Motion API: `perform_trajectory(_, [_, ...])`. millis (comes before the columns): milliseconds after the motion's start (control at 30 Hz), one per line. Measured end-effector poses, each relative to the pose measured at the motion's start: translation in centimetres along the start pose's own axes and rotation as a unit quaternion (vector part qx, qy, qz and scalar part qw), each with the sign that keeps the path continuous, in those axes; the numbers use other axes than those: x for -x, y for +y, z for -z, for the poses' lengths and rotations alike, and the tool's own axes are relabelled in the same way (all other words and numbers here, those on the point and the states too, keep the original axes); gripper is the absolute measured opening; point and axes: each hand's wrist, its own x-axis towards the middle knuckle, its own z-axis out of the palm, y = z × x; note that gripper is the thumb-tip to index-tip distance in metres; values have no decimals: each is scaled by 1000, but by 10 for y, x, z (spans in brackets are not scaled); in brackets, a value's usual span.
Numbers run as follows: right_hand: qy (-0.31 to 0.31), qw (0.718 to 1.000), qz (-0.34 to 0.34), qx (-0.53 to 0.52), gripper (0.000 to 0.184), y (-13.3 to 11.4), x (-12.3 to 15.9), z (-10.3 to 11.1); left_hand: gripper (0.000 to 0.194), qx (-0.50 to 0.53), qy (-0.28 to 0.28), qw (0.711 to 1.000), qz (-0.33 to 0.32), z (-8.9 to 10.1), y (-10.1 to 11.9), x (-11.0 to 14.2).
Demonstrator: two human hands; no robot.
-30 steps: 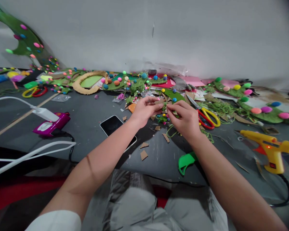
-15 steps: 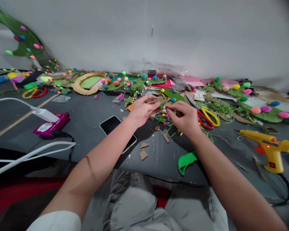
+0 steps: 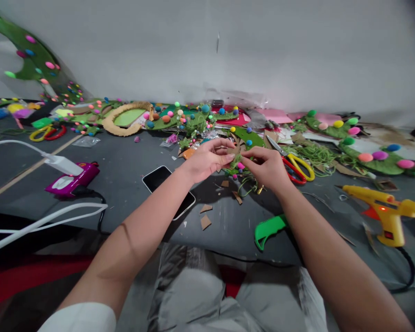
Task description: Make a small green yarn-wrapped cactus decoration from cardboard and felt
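Note:
My left hand (image 3: 209,160) pinches a small piece of brown cardboard (image 3: 234,150) with green yarn (image 3: 234,162) on it. The fingers of my right hand (image 3: 269,168) are pressed together at the yarn's right side, and their tips partly hide it. A loop of thin green yarn (image 3: 246,188) hangs or lies below the right hand. Just right of that hand are scissors (image 3: 300,167) with red and yellow handles. Beneath my left forearm lies a phone (image 3: 155,179) with a dark screen, partly covered.
A yellow glue gun (image 3: 389,210) with a lit red light stands at right. A green-handled tool (image 3: 268,230) lies near the front edge. Cardboard scraps (image 3: 205,222) are scattered centrally. A purple power adapter (image 3: 74,180) with cables is at left. Pom-pom-covered green shapes (image 3: 380,161) line the wall.
The held piece has turned, and more green yarn now shows between my hands. My right hand has shifted slightly to the right and down. The view has moved a little.

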Motion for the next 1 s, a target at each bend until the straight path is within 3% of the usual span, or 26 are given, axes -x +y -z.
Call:
perform_trajectory(133, [-16,999,-33,23,13,-3,-2,8,22,-195,-31,980,23,-2,-2,1])
perform_trajectory(267, [-19,994,-98,35,9,-15,1,8,20,-427,13,904,-24,-2,-10,0])
perform_trajectory(333, [-29,993,-112,22,10,-20,3,6,19,-474,54,877,-57,-1,-13,-2])
perform_trajectory(433, [-42,994,-101,1,11,-23,4,2,21,-451,108,882,-85,1,-16,-5])
perform_trajectory(533, [-28,996,-82,-21,12,-24,4,0,23,-416,126,895,-99,2,-15,-6])
perform_trajectory(733, [10,992,-90,-91,16,-24,0,4,19,-373,77,919,-104,2,-14,-5])
perform_trajectory(1000, [37,980,-121,-156,15,-18,-2,10,17,-416,53,904,-83,1,-18,-5])
